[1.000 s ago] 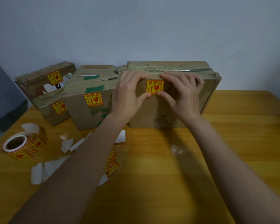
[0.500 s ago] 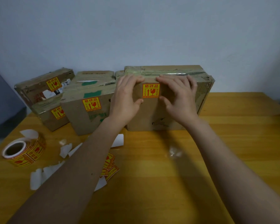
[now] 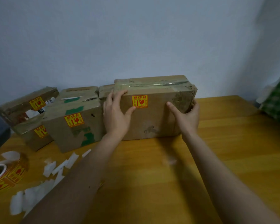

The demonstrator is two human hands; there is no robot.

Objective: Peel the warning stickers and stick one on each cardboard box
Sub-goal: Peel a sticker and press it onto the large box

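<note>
1. Gripping at both ends, the big box (image 3: 153, 110) is being held on the table (image 3: 225, 143): the left hand (image 3: 116, 114) is being laid with straight fingers on its left edge, thumb just touching the sticker (image 3: 139, 101), while the right hand (image 3: 187, 116) is being curled round the right end, thumb on the front face.
2. The sticker is sitting on the front face, upper left of middle; three other boxes (image 3: 73, 125) to the left are each showing one already, and the roll (image 3: 6, 176) is lying at the table's near left edge.
3. The sticker's lower corner is at risk of being lifted if the left thumb is dragged across it.
4. The neighbouring boxes are at risk of being knocked if the big box is slid leftward, since they are standing just beside it.
5. Compared with a second ago, the hands are no longer being pressed either side of the sticker; they are being spread outward to the box ends, and the sticker is now left uncovered.
</note>
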